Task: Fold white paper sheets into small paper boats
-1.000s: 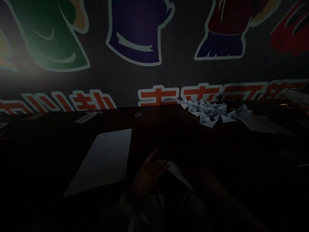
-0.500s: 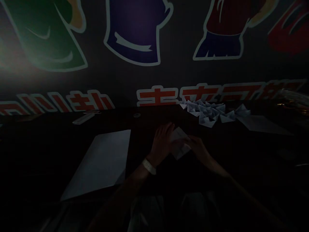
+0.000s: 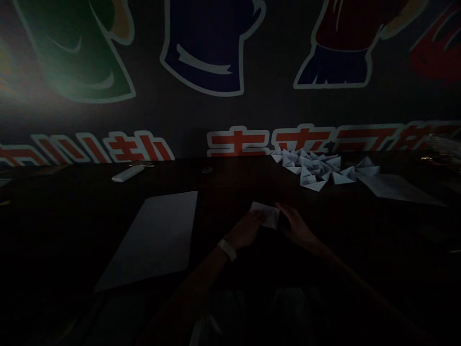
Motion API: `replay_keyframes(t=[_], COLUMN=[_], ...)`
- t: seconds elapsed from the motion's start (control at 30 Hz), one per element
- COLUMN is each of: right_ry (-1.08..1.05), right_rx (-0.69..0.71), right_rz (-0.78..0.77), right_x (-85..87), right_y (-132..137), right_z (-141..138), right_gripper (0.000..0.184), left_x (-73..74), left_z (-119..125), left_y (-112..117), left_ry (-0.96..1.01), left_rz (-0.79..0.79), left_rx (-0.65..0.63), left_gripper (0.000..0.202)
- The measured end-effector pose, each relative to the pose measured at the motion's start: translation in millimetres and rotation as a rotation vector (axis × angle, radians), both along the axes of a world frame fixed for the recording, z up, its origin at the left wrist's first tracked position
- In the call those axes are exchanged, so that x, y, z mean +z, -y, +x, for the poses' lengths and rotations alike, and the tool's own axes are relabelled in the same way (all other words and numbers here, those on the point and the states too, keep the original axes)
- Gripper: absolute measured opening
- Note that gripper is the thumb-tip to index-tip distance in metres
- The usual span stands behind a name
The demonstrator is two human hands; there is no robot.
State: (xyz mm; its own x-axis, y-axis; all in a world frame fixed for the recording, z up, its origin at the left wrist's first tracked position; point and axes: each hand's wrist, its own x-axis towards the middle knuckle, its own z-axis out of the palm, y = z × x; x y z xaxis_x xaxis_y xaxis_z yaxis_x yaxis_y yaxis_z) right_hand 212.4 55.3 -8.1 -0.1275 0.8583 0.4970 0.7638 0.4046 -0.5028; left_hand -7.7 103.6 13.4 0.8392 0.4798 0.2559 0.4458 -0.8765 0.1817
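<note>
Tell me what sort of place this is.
Probably a craft or activity room, though the dim light makes it hard to be sure. A dark table holds a heap of paper boats and a paper sheet, before a wall with cartoon figures and red lettering.

The left forearm (image 3: pixel 192 281) and right forearm (image 3: pixel 345 262) reach inward from the lower part of the view, dim and half lost in shadow. The left hand (image 3: pixel 245 229) and right hand (image 3: pixel 297 226) sit near each other, backs upward. A pale wristband (image 3: pixel 227 250) circles the left wrist. The right hand's fingers (image 3: pixel 286 211) are slightly spread and angle up and left.
</note>
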Motion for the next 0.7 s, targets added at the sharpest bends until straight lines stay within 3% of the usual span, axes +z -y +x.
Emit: replay_keyframes(t=[0.1, 0.2, 0.37, 0.57, 0.7], right_ry=[0.216, 0.258, 0.213, 0.089, 0.163], right_rx=[0.119, 0.131, 0.11, 0.007, -0.122], right_rz=[-0.023, -0.061, -0.076, -0.085, -0.052], right_x=[6.5, 11.3, 15.4, 18.2, 12.9], right_y=[-0.5, -3.9, -8.3, -20.3, -33.2], right_z=[1.7, -2.3, -5.1, -5.4, -9.7], right_gripper=[0.049, 0.037, 0.03, 0.029, 0.031], left_x=[-1.0, 1.1, 6.4, 7.3, 10.9], left_z=[-5.7, -8.1, -11.6, -11.8, -6.7], left_y=[-11.8, -10.5, 2.7, -6.9, -12.4], left_ry=[0.039, 0.089, 0.176, 0.274, 0.207], left_rz=[-0.103, -0.153, -0.13, -0.302, -0.243], left_rx=[-0.084, -0.059, 0.265, 0.483, 0.64], left_gripper=[0.042, 0.041, 0.024, 0.016, 0.02])
